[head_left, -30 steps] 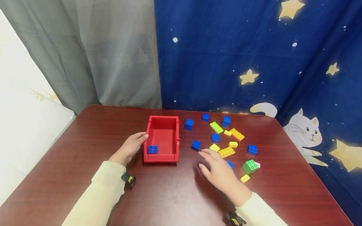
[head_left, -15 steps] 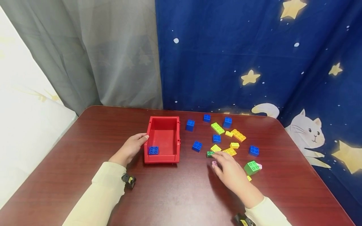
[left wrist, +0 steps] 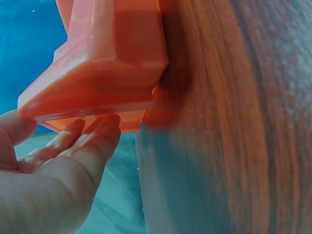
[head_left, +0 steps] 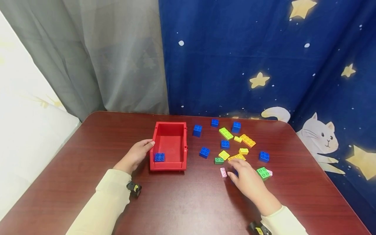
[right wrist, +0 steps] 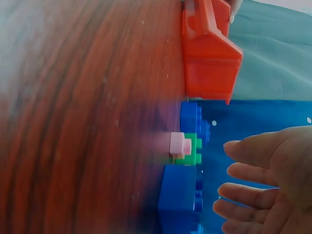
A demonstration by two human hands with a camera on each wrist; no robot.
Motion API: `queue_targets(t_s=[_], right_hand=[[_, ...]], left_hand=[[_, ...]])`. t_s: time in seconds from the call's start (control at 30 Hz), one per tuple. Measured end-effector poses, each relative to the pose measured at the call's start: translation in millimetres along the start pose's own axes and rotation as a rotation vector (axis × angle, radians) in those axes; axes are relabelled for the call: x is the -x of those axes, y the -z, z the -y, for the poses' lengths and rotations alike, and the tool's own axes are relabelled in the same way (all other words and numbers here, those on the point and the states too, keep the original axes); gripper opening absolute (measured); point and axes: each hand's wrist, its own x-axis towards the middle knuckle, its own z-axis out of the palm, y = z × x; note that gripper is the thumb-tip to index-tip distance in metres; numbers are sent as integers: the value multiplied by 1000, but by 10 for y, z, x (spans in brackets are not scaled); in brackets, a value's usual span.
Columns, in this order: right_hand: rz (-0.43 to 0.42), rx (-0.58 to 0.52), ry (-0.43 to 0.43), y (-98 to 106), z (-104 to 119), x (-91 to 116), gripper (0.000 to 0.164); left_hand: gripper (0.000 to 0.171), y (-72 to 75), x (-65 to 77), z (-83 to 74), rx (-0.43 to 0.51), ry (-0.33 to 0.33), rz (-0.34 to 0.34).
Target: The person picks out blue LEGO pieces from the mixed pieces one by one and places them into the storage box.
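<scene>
My left hand [head_left: 137,155] holds the left side wall of a red open bin [head_left: 168,165], thumb at the rim and fingers against the outside in the left wrist view. One blue brick [head_left: 159,157] lies in the bin's near left corner. My right hand [head_left: 249,179] hovers over the scattered bricks with nothing in its fingers. Under it a blue brick [right wrist: 176,197] shows in the right wrist view, mostly hidden in the head view. Left of this hand lie a pink brick [head_left: 223,172] and a dark green brick [head_left: 218,161]; a larger green brick [head_left: 263,173] sits on its right.
Farther back on the brown table [head_left: 182,209] are several blue bricks, a lime plate [head_left: 226,133], an orange plate [head_left: 247,140] and small yellow bricks [head_left: 224,155]. Another blue brick [head_left: 264,156] lies to the right. Curtains [head_left: 205,58] hang behind the table's far edge.
My right hand has moved right over the table, uncovering the dark green and pink bricks and covering the small yellow brick by the green one. My left hand stays on the bin.
</scene>
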Motion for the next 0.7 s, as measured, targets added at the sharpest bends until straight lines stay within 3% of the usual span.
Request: queue_targets(t_s=[0.47,0.7], right_hand=[[42,63,6,26,-103,29,43],[111,83,-37,32,-121,37,47]], left_hand=[[55,-8,8,-14,-14,11,-6],[54,-3,-5,-6,-13,10,-7]])
